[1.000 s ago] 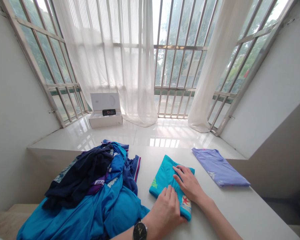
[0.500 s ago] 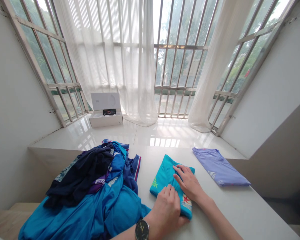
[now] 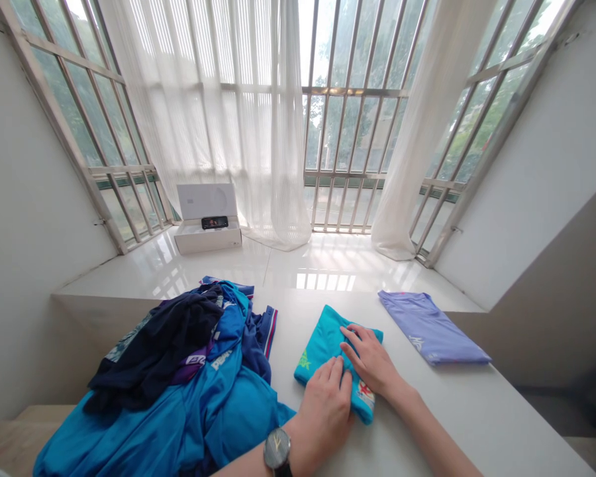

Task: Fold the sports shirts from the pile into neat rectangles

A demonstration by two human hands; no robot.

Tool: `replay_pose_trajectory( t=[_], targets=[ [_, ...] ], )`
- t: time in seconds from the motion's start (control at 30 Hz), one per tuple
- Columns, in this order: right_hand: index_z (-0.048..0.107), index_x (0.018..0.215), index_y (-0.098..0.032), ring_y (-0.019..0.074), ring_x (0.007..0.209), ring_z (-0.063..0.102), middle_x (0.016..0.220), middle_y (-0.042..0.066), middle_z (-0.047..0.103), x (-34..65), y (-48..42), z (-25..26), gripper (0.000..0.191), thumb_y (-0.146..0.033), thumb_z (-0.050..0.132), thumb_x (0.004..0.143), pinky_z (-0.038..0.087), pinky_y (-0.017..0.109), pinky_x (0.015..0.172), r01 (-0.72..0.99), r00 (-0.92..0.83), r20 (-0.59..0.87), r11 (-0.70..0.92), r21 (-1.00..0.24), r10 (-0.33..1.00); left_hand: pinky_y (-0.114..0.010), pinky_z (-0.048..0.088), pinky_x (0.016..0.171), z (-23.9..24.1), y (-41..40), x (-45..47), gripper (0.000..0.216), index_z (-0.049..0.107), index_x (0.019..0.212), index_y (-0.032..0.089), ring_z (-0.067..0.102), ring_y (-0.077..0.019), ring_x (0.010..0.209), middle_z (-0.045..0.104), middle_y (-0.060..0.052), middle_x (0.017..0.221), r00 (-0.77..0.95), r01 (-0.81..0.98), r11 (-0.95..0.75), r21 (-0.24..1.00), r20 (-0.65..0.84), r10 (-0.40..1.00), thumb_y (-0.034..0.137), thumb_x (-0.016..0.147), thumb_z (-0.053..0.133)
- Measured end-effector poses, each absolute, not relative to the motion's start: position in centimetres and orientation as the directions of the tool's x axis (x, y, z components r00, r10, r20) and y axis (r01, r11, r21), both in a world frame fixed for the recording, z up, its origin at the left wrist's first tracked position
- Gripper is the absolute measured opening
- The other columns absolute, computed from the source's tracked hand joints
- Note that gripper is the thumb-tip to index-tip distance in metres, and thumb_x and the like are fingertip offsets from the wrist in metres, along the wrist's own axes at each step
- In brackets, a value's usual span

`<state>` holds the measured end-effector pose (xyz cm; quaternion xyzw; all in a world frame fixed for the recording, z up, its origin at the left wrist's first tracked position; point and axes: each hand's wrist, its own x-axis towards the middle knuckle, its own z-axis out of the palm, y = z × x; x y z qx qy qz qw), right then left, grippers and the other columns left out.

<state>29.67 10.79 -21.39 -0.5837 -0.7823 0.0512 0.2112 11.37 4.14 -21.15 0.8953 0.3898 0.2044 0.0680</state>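
A turquoise shirt (image 3: pixel 316 341), folded into a compact packet with green and red-white prints, lies on the white table. My left hand (image 3: pixel 328 401), with a watch at the wrist, rests its outstretched fingers on the shirt's near left part. Flat on the upper right part of the same shirt lies my right hand (image 3: pixel 370 358), fingers spread. Both palms cover some of the fabric. To the right is a folded lavender shirt (image 3: pixel 434 331) with a white print. A loose heap of blue and dark clothes (image 3: pixel 179 391) sits left of my hands.
The white table (image 3: pixel 417 411) meets a tiled window ledge (image 3: pixel 278 268). On the ledge stands an open white box (image 3: pixel 208 240) with a phone (image 3: pixel 214 222) propped in it. Sheer curtains (image 3: pixel 263 132) hang before barred windows.
My left hand has gone from gripping the turquoise shirt's near edge to lying on top with fingers straighter. My right hand stays on the shirt. The view has shifted slightly.
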Motion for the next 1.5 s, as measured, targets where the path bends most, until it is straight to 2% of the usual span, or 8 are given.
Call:
replay_pose_trajectory(
  t=[0.23,0.4,0.53,0.77,0.97,1.2,1.5],
  targets=[
    [0.063,0.133,-0.021,0.0287,0.124,0.053,0.134,0.013,0.061,29.6,10.7,-21.3,0.057,-0.057,0.034,0.1,0.044,0.046,0.108,0.898,-0.211,0.269,0.295,-0.327,0.94,-0.041,0.041,0.113,-21.3,4.9,10.9,0.037,0.057,0.127,0.012,0.05,-0.0296,0.133,0.056,-0.018,0.14,0.623,0.667,-0.695,0.27,0.311,0.718,0.016,0.091,0.048],
    [0.063,0.133,-0.019,0.0293,0.125,0.053,0.134,0.014,0.06,29.5,10.6,-21.1,0.057,-0.055,0.035,0.1,0.043,0.046,0.109,0.897,-0.207,0.259,0.288,-0.335,0.944,-0.047,0.039,0.114,-21.6,5.0,11.0,0.042,0.053,0.134,0.005,0.039,-0.0366,0.141,0.049,-0.026,0.145,0.641,0.683,-0.709,0.175,0.32,0.697,0.022,0.095,0.049],
    [0.063,0.133,-0.018,0.0296,0.125,0.053,0.135,0.014,0.06,29.4,10.6,-21.0,0.057,-0.055,0.035,0.1,0.043,0.046,0.109,0.893,-0.202,0.25,0.283,-0.349,0.947,-0.048,0.043,0.111,-22.1,5.0,11.3,0.042,0.053,0.136,0.009,0.048,-0.0358,0.136,0.051,-0.024,0.144,0.625,0.707,-0.693,0.144,0.333,0.706,0.023,0.096,0.05],
    [0.064,0.133,-0.02,0.0295,0.125,0.054,0.134,0.013,0.061,29.6,10.6,-21.3,0.057,-0.056,0.036,0.099,0.044,0.046,0.108,0.887,-0.202,0.269,0.292,-0.359,0.942,-0.043,0.051,0.103,-22.1,5.8,11.3,0.03,0.061,0.121,0.007,0.06,-0.0331,0.124,0.064,-0.023,0.128,0.631,0.695,-0.716,0.071,0.419,0.654,0.013,0.094,0.05],
    [0.063,0.134,-0.018,0.0299,0.126,0.052,0.135,0.014,0.06,29.6,10.6,-21.4,0.059,-0.056,0.036,0.099,0.043,0.046,0.109,0.886,-0.212,0.258,0.297,-0.357,0.943,-0.045,0.052,0.102,-21.6,5.8,11.2,0.035,0.057,0.127,0.005,0.06,-0.0352,0.123,0.063,-0.023,0.13,0.656,0.661,-0.745,0.088,0.416,0.63,0.009,0.093,0.05],
    [0.063,0.134,-0.018,0.03,0.126,0.052,0.135,0.015,0.06,29.6,10.6,-21.3,0.058,-0.056,0.038,0.098,0.043,0.046,0.11,0.887,-0.214,0.257,0.297,-0.353,0.943,-0.046,0.052,0.101,-21.5,5.7,11.4,0.031,0.058,0.125,0.009,0.061,-0.0343,0.121,0.065,-0.021,0.128,0.662,0.643,-0.759,0.105,0.423,0.619,0.011,0.094,0.052],
    [0.063,0.134,-0.019,0.0304,0.129,0.051,0.137,0.014,0.059,29.7,10.4,-21.1,0.058,-0.056,0.036,0.099,0.043,0.048,0.111,0.882,-0.229,0.247,0.308,-0.357,0.942,-0.045,0.056,0.094,-24.1,6.6,12.2,0.024,0.063,0.114,0.007,0.066,-0.0345,0.113,0.068,-0.024,0.12,0.628,0.677,-0.736,-0.004,0.524,0.575,0.008,0.093,0.052]
  ],
)
